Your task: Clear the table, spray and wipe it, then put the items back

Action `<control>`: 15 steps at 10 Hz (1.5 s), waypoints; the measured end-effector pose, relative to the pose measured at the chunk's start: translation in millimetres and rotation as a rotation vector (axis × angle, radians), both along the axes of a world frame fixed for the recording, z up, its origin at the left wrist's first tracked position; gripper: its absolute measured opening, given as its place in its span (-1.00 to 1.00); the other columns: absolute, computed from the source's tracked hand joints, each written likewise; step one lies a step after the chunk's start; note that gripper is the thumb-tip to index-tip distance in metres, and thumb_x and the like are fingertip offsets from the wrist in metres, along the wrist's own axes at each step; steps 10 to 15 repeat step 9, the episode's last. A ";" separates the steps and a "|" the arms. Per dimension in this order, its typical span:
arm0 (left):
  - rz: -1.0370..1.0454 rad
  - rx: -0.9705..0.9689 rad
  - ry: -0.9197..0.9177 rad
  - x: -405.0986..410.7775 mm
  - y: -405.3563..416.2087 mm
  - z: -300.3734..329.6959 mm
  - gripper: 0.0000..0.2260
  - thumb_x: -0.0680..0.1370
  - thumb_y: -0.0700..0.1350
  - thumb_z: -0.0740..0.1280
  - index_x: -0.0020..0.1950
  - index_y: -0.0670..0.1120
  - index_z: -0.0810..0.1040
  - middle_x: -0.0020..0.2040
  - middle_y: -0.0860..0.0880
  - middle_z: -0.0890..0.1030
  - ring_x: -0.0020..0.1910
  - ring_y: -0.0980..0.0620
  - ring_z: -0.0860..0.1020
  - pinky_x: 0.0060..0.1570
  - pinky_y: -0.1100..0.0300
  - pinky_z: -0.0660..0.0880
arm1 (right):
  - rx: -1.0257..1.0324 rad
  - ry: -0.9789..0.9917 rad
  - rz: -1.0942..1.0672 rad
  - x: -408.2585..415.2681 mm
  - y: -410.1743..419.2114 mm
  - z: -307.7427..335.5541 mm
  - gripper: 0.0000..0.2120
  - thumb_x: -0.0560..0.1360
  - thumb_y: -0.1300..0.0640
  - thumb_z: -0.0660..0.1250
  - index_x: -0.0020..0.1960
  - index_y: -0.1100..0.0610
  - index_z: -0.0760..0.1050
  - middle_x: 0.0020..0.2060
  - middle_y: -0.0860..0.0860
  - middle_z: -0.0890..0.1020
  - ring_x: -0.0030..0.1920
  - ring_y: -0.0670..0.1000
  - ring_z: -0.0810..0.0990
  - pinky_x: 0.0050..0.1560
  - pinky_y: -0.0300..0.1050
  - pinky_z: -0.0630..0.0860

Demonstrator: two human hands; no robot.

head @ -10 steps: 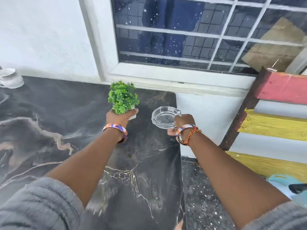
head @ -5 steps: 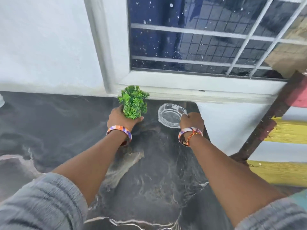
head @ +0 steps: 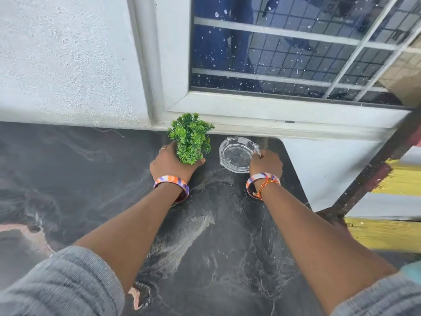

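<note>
Domestic setting, seemingly the outside of a house, seen from my head. I stand at a black marble-patterned surface (head: 227, 247) pushed against a rough white plastered wall (head: 68, 60). Above it is a white-framed window (head: 273, 106) with a white metal grille and dust-speckled dark glass. A small green artificial plant (head: 190, 137) and a clear glass ashtray (head: 237, 153) serve as household ornaments. At right, red and yellow painted wooden planks (head: 391, 179).

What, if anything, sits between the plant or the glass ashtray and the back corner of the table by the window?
Nothing visible. The left hand holds the plant and the right hand holds the ashtray, both already at the table's back corner under the window sill.
</note>
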State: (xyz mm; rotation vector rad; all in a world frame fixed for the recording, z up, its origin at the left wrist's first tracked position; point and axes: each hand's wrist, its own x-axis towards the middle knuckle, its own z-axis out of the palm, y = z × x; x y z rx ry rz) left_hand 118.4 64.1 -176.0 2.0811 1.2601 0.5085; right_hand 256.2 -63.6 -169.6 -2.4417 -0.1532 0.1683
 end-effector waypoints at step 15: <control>-0.037 0.062 -0.085 -86.8 -49.0 22.4 -0.57 0.47 -0.19 0.30 0.33 -0.01 0.39 0.29 0.04 0.51 0.32 -0.02 0.41 0.26 0.05 0.17 | 0.165 -0.102 0.164 -104.6 -49.7 7.6 -0.72 0.55 0.21 0.19 0.23 0.17 0.50 0.23 0.17 0.45 0.15 0.18 0.53 0.14 -0.11 0.40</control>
